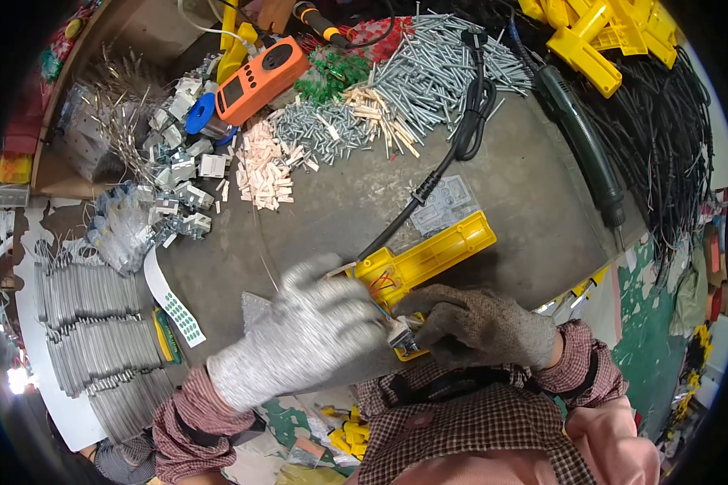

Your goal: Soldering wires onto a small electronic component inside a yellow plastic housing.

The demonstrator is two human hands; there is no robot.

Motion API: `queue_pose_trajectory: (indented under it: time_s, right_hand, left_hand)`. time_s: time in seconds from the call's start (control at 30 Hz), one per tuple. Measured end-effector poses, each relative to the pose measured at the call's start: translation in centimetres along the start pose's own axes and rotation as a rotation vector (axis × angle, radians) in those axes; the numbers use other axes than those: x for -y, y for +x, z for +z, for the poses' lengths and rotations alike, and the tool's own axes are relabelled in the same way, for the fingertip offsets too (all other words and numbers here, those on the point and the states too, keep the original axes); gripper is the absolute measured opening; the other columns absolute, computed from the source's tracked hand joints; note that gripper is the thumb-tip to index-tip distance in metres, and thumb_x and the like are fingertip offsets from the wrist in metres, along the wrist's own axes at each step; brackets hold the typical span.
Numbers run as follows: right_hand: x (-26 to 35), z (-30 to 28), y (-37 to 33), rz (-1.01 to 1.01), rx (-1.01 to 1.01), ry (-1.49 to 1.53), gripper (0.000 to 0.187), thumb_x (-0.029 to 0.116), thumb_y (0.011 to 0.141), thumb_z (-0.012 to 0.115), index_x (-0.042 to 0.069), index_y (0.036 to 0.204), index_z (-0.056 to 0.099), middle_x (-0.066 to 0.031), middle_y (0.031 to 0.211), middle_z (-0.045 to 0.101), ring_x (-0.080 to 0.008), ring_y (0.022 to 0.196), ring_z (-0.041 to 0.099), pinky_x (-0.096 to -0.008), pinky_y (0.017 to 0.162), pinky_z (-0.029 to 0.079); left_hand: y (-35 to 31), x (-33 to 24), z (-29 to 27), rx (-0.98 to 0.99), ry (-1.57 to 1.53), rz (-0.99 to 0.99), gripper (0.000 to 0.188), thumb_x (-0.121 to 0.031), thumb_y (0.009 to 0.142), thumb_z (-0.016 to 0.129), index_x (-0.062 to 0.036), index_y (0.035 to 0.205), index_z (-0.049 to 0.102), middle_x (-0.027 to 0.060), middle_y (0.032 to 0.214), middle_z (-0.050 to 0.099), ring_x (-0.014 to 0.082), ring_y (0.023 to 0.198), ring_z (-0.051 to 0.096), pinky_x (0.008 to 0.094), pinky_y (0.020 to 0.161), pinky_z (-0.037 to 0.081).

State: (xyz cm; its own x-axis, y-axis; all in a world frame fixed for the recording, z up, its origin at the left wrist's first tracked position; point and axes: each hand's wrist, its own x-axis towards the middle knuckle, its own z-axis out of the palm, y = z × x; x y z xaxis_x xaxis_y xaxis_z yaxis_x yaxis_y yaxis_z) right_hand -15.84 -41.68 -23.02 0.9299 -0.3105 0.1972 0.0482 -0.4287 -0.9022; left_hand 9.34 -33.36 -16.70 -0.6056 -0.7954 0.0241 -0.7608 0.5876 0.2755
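A yellow plastic housing half, lying tilted at the table's near edge, has its hollow side up. Thin red and blue wires show inside it, and a black power cord enters at its left side. My left hand, in a whitish-grey glove, bends its fingers over the housing's left edge by the wires; the fingertips are partly hidden. In a dark brown glove, my right hand closes its fingers around the near part of the housing. Between the hands sits a small grey-white switch-like part.
Piles of long screws, short screws and pale small pieces cover the back. An orange meter stands beside metal sockets. A dark electric screwdriver lies right, near bundled black cords. Grey strips are stacked left.
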Motion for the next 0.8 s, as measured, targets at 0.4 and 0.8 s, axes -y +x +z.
queue_pose_trajectory:
  time_s: [0.4,0.8]
  right_hand:
    - [3.0,-3.6,1.9,0.014,0.078,-0.1,0.033,0.003,0.089,0.066,0.007,0.121,0.06,-0.017,0.124,0.063,-0.0334,0.111,0.065,-0.0401,0.093,0.053]
    - [6.3,-4.8,7.3,0.239,0.069,-0.453,0.029,0.029,0.094,0.064,0.004,0.108,0.067,-0.0166,0.096,0.068,-0.0338,0.091,0.068,-0.0434,0.079,0.054]
  left_hand:
    - [-1.7,-1.8,-2.0,-0.472,-0.17,-0.371,0.042,-0.035,0.084,0.076,-0.0131,0.117,0.062,0.0096,0.111,0.066,0.028,0.106,0.063,0.0552,0.1,0.042]
    - [-1.0,-2.0,1.7,-0.645,-1.044,-0.515,0.019,0.003,0.093,0.063,-0.0013,0.112,0.062,0.0047,0.107,0.064,0.008,0.101,0.061,0.0248,0.083,0.053]
